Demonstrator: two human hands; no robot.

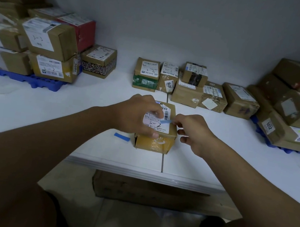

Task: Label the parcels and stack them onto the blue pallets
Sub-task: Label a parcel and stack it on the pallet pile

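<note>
On the white tabletop (30, 116), near its front edge, sits a small cardboard parcel (155, 142) with a white shipping label (153, 125) marked "3-2". The left hand (138, 111) grips the parcel from above, fingers curled over the label and thumb on the near side. The right hand (192, 132) pinches a blue strip (165, 121) between thumb and forefinger, just over the label. Another blue strip (122, 136) lies on the tabletop just left of the parcel. Labelled boxes are stacked on a blue pallet (35, 81) at left and another (267, 140) at right; a row of boxes (187, 86) stands behind.
</note>
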